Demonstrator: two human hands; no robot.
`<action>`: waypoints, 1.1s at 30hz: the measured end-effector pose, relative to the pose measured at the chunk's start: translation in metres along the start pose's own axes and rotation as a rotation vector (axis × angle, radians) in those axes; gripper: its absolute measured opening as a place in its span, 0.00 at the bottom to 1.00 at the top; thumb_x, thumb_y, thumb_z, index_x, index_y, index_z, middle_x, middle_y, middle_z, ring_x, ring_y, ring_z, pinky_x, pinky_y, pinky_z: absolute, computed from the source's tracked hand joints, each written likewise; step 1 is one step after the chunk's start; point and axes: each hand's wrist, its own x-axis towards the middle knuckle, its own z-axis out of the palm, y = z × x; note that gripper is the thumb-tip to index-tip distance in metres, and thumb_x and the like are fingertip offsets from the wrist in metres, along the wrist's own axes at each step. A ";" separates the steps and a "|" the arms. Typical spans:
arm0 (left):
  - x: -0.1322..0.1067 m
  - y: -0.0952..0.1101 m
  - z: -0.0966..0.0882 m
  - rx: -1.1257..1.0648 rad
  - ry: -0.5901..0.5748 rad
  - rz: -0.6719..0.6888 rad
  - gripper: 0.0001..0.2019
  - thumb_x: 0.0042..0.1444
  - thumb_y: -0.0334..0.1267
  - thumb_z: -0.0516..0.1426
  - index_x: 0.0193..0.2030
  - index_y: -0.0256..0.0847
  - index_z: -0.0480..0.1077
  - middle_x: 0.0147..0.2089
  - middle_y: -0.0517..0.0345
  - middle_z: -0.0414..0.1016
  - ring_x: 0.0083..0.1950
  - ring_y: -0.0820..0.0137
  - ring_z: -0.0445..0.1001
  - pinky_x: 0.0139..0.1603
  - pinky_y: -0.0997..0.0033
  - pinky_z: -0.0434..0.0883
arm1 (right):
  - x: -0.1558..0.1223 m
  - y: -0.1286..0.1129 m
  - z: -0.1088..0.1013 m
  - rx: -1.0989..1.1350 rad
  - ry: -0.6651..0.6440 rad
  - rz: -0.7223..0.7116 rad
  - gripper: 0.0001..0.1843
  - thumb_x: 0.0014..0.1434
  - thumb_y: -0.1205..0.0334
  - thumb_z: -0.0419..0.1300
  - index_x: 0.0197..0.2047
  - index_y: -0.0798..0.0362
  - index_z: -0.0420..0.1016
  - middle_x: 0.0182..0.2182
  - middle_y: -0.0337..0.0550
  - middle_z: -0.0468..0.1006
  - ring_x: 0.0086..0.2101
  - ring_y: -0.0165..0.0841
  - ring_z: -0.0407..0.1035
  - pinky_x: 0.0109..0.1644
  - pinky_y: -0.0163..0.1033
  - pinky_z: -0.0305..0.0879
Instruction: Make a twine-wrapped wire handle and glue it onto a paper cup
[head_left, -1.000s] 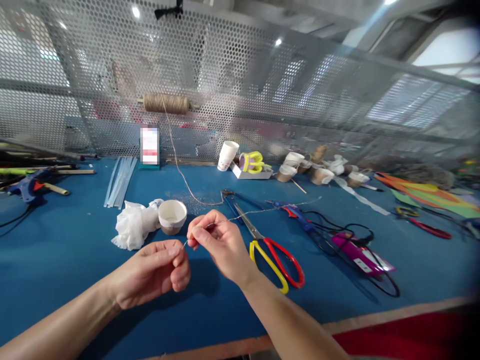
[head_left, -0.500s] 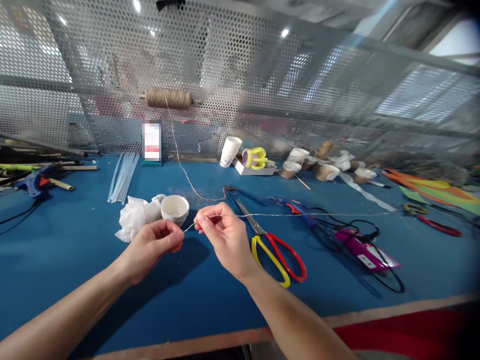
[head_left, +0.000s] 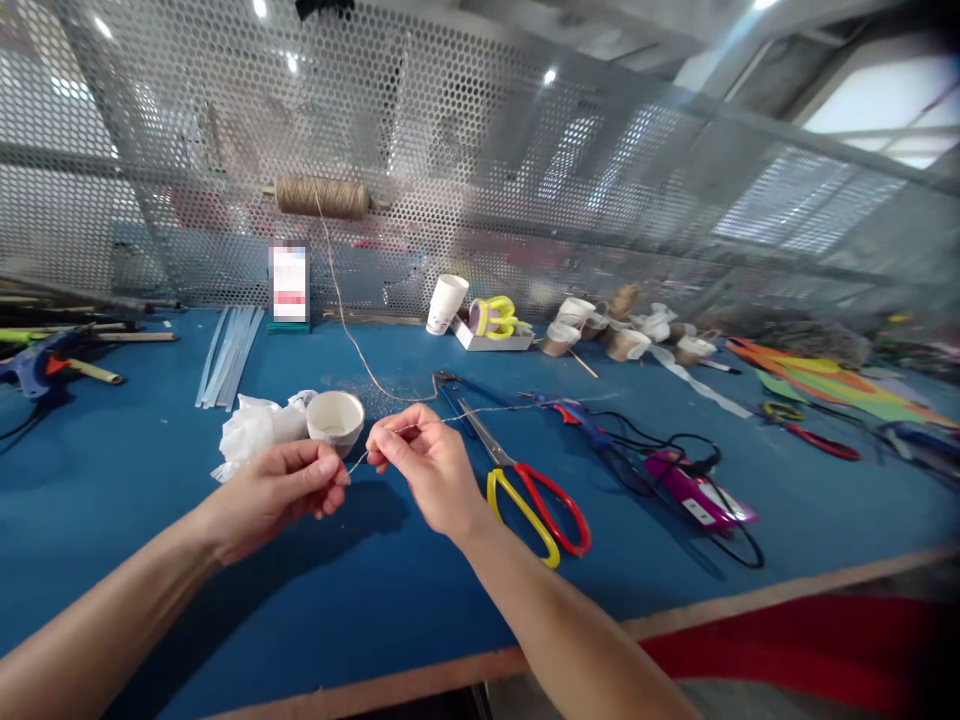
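Observation:
A thin twisted strand (head_left: 359, 461), which looks like wire, runs between my two hands above the blue table. My left hand (head_left: 281, 490) pinches its near end between thumb and fingertips. Close by on the right, my right hand (head_left: 427, 470) pinches the same strand, and its loose length trails off to the right. Just behind my hands stands a small white cup (head_left: 335, 422), with crumpled white material (head_left: 251, 435) at its left. Scissors (head_left: 516, 468) with one red and one yellow handle lie right of my right hand, blades pointing away.
Twine hangs from a spool (head_left: 322, 198) on the mesh panel. A glue gun (head_left: 581, 425) and a purple power strip (head_left: 701, 490) with black cables lie right. Clear strips (head_left: 231, 355), a phone (head_left: 289, 283), a paper cup (head_left: 448, 303) and several wrapped pots (head_left: 628, 343) stand behind.
The view has turned a little to the right. Both hands keep their pinch on the strand, and its trailing end now slants and reaches less far to the right.

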 end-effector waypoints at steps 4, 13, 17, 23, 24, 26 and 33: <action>-0.001 -0.005 0.004 -0.307 -0.243 -0.074 0.15 0.50 0.47 0.57 0.25 0.36 0.63 0.21 0.61 0.63 0.24 0.76 0.59 0.26 0.75 0.56 | -0.001 0.003 -0.001 0.137 -0.096 0.007 0.07 0.52 0.65 0.61 0.28 0.54 0.65 0.26 0.36 0.74 0.25 0.24 0.69 0.30 0.32 0.66; -0.003 -0.004 0.005 0.794 0.149 0.382 0.12 0.56 0.39 0.49 0.23 0.39 0.60 0.26 0.59 0.61 0.29 0.72 0.58 0.30 0.71 0.57 | -0.002 0.002 0.003 -0.072 -0.039 0.093 0.07 0.51 0.63 0.60 0.28 0.55 0.64 0.25 0.38 0.74 0.25 0.25 0.69 0.29 0.32 0.66; 0.001 -0.003 0.001 0.823 0.091 0.293 0.09 0.55 0.40 0.49 0.27 0.39 0.63 0.28 0.59 0.65 0.30 0.72 0.62 0.30 0.73 0.61 | -0.001 0.004 0.003 -0.191 -0.050 0.081 0.07 0.52 0.62 0.58 0.29 0.55 0.65 0.25 0.39 0.73 0.26 0.27 0.70 0.31 0.34 0.67; -0.001 0.006 0.007 0.515 0.091 0.145 0.11 0.55 0.43 0.50 0.27 0.38 0.60 0.22 0.63 0.65 0.24 0.76 0.63 0.27 0.75 0.62 | 0.001 -0.006 -0.001 -0.238 -0.149 0.044 0.07 0.55 0.60 0.56 0.30 0.55 0.68 0.25 0.38 0.73 0.27 0.26 0.70 0.33 0.34 0.68; -0.001 0.007 0.008 0.505 0.097 0.135 0.11 0.55 0.43 0.50 0.26 0.38 0.60 0.21 0.64 0.64 0.23 0.77 0.63 0.26 0.75 0.62 | 0.001 -0.009 -0.002 -0.209 -0.147 0.028 0.08 0.56 0.60 0.56 0.31 0.55 0.69 0.26 0.39 0.74 0.28 0.27 0.70 0.34 0.34 0.68; -0.002 0.007 0.009 0.497 0.095 0.110 0.11 0.56 0.43 0.49 0.29 0.37 0.61 0.20 0.65 0.64 0.22 0.77 0.63 0.25 0.76 0.61 | 0.001 -0.013 -0.004 -0.160 -0.126 -0.008 0.08 0.56 0.59 0.55 0.32 0.56 0.69 0.27 0.40 0.75 0.29 0.27 0.71 0.34 0.35 0.69; -0.006 0.005 0.006 0.616 0.072 0.101 0.16 0.57 0.45 0.47 0.42 0.37 0.68 0.18 0.66 0.59 0.20 0.77 0.57 0.22 0.76 0.56 | 0.003 -0.015 -0.009 -0.076 -0.157 0.046 0.10 0.55 0.59 0.57 0.28 0.57 0.69 0.24 0.40 0.76 0.25 0.27 0.72 0.30 0.34 0.70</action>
